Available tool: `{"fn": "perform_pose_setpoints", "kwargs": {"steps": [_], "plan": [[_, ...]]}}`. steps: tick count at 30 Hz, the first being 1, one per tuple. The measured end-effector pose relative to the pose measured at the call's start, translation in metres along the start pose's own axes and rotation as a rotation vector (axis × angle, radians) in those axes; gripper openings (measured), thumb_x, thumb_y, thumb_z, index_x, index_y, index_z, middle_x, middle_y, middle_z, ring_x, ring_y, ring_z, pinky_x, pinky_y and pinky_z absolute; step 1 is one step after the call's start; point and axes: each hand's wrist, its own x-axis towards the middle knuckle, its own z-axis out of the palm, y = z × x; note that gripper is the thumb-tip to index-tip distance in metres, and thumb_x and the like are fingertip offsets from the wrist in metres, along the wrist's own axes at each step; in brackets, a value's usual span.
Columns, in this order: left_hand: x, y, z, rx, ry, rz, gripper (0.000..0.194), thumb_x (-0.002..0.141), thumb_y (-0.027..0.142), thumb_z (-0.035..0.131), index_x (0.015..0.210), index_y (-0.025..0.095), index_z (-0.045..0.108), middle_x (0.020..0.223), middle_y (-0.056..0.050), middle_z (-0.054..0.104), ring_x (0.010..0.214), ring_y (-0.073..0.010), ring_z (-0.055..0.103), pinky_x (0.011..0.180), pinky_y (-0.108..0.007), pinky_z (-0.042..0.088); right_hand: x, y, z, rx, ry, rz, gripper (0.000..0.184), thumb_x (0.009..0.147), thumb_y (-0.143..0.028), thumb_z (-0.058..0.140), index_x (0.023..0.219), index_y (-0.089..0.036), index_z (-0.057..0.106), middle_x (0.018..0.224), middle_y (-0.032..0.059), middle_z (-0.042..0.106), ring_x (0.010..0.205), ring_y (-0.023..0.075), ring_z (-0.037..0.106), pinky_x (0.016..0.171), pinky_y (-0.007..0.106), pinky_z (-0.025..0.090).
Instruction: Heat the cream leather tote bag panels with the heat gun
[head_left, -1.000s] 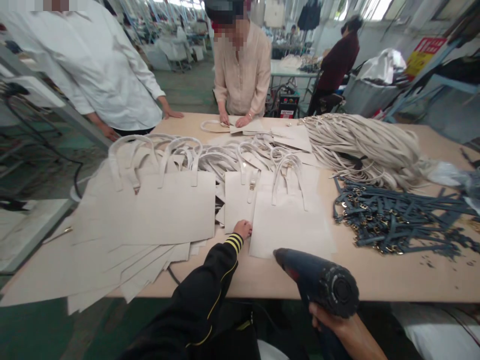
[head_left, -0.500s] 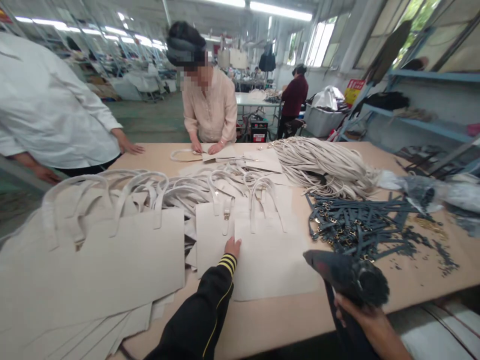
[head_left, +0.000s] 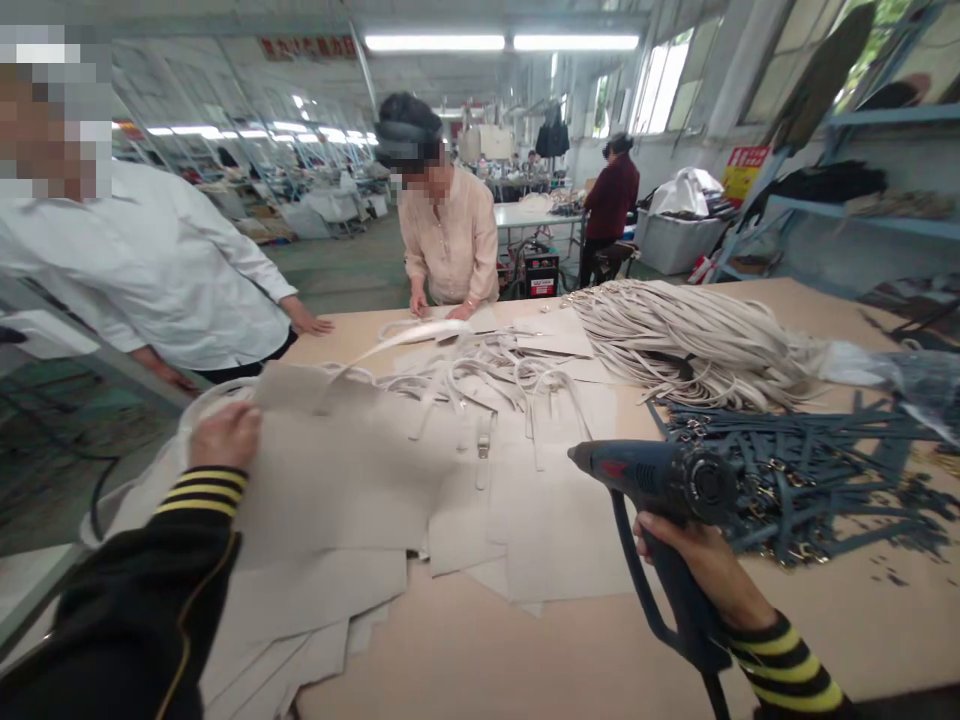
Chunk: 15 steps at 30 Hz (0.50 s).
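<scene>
- Beige material fills your left side: a bag panel [head_left: 352,480] stands raised above the stack [head_left: 315,595] on the table [head_left: 420,665], and your left hand [head_left: 227,437] grips its upper left edge!
- Over on the right, your right hand [head_left: 694,560] is wrapped round the handle of a dark blue heat gun [head_left: 652,475], nozzle pointing left above the flat panels [head_left: 570,520].
- Writing now: a red patch marks the gun's barrel, but any lettering is too small to read.
- At the back hangs a red banner [head_left: 307,48] with pale characters, too blurred to make out; same story for the red-and-yellow poster [head_left: 745,172] and the label [head_left: 541,287] on a black box.
- Your left fingertips are hard to see, and the raised panel is smeared, its handle a pale streak.
- Your right fingers are mostly behind the gun's grip; I cannot tell whether the trigger is pressed.
- Dark straps [head_left: 795,480] run out of frame at right, and the gun's cord leaves at the bottom.
</scene>
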Motion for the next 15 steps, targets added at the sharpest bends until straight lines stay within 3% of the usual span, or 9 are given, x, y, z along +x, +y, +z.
{"fn": "perform_pose_setpoints", "kwargs": {"steps": [2, 3, 5, 6, 9, 10, 12, 15], "plan": [[0.005, -0.031, -0.020, 0.131, 0.142, -0.059, 0.034, 0.074, 0.019, 0.037, 0.105, 0.012, 0.048, 0.117, -0.004, 0.049, 0.119, -0.0348, 0.034, 0.094, -0.055, 0.028, 0.016, -0.006, 0.023, 0.069, -0.118, -0.017, 0.025, 0.073, -0.037, 0.061, 0.078, -0.012, 0.060, 0.070, 0.0055, 0.062, 0.060, 0.0166, 0.059, 0.056, 0.028, 0.049], [-0.004, -0.036, -0.018, 0.175, 0.207, -0.041, 0.037, 0.074, 0.021, 0.038, 0.110, 0.013, 0.044, 0.122, -0.006, 0.045, 0.122, -0.0358, 0.030, 0.095, -0.056, 0.026, 0.026, -0.009, 0.036, 0.096, -0.159, -0.031, 0.024, 0.073, -0.036, 0.061, 0.078, -0.013, 0.059, 0.069, 0.0045, 0.062, 0.058, 0.0160, 0.058, 0.054, 0.028, 0.048], [-0.043, -0.027, 0.009, 0.177, 0.226, 0.054, 0.040, 0.074, 0.023, 0.039, 0.113, 0.015, 0.041, 0.123, -0.010, 0.043, 0.122, -0.0326, 0.031, 0.097, -0.053, 0.029, 0.047, -0.015, 0.062, 0.109, -0.186, -0.065, 0.023, 0.070, -0.034, 0.063, 0.076, -0.013, 0.058, 0.064, 0.0026, 0.060, 0.053, 0.0149, 0.058, 0.048, 0.026, 0.047], [-0.072, -0.014, 0.032, 0.116, 0.151, 0.099, 0.037, 0.075, 0.023, 0.037, 0.110, 0.016, 0.043, 0.119, -0.012, 0.047, 0.119, -0.0299, 0.036, 0.096, -0.049, 0.032, 0.055, -0.016, 0.073, 0.097, -0.183, -0.076, 0.022, 0.069, -0.033, 0.064, 0.074, -0.012, 0.058, 0.062, 0.0019, 0.059, 0.051, 0.0146, 0.057, 0.046, 0.025, 0.047], [-0.171, 0.038, 0.115, -0.188, -0.406, 0.183, 0.025, 0.077, 0.023, 0.034, 0.094, 0.017, 0.052, 0.100, -0.013, 0.058, 0.094, -0.0210, 0.056, 0.082, -0.036, 0.046, 0.071, -0.017, 0.090, 0.060, -0.164, -0.080, 0.022, 0.066, -0.032, 0.065, 0.070, -0.012, 0.059, 0.058, 0.0015, 0.059, 0.046, 0.0146, 0.057, 0.042, 0.025, 0.045], [-0.202, 0.056, 0.141, -0.217, -0.495, 0.199, 0.021, 0.077, 0.023, 0.036, 0.089, 0.018, 0.053, 0.093, -0.010, 0.061, 0.085, -0.0179, 0.058, 0.075, -0.032, 0.048, 0.073, -0.017, 0.089, 0.054, -0.157, -0.079, 0.022, 0.065, -0.032, 0.065, 0.070, -0.012, 0.059, 0.058, 0.0018, 0.060, 0.045, 0.0148, 0.057, 0.041, 0.025, 0.046], [-0.251, 0.087, 0.186, -0.239, -0.580, 0.201, 0.017, 0.076, 0.021, 0.041, 0.085, 0.017, 0.054, 0.086, -0.006, 0.063, 0.078, -0.0148, 0.059, 0.072, -0.028, 0.049, 0.080, -0.016, 0.078, 0.031, -0.112, -0.083, 0.021, 0.066, -0.032, 0.064, 0.071, -0.012, 0.059, 0.058, 0.0019, 0.060, 0.046, 0.0148, 0.057, 0.042, 0.025, 0.046], [-0.287, 0.123, 0.228, -0.212, -0.606, 0.153, 0.017, 0.074, 0.016, 0.046, 0.088, 0.012, 0.054, 0.087, -0.010, 0.062, 0.081, -0.0166, 0.058, 0.076, -0.030, 0.047, 0.093, -0.016, 0.041, -0.022, 0.054, -0.097, 0.020, 0.066, -0.032, 0.065, 0.069, -0.013, 0.058, 0.056, 0.0007, 0.059, 0.047, 0.0134, 0.057, 0.042, 0.023, 0.045]]}}
